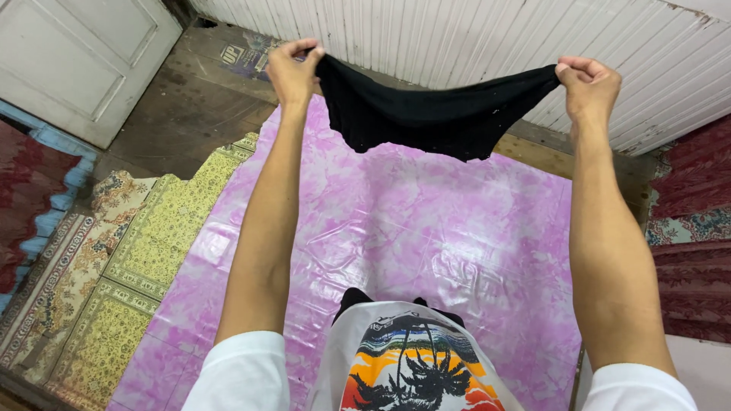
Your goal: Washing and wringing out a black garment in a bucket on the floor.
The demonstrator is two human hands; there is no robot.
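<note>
Left hand (293, 72): fingers closed, pinching 1 upper corner of a black garment (426, 114). Right hand (588, 85): fingers curled into a fist, gripping the opposite upper corner. Both arms are stretched forward, and the garment hangs taut between the 2 hands, its lower edge loose and ragged in outline. The garment is held in the air above the far edge of a pink plastic sheet (426, 236), not touching it.

The pink plastic sheet, mottled with white and creased, lies flat on the floor and serves as the landmark. On its near edge lies a white shirt (411, 358) with a printed palm-tree picture in orange, red and black; a dark cloth (354, 299) shows from under the shirt's far end. Left of the sheet, touching its edge, lies a yellow patterned mat (145, 251). Beyond the mat, at far left, is a red rug (27, 190) with a blue border. Behind the sheet stands a white boarded wall (472, 38), and at the far left a white door (76, 53). Right of the sheet lie dark red patterned cloths (693, 228). Bare wooden floor (183, 122) shows between the door and the sheet.
</note>
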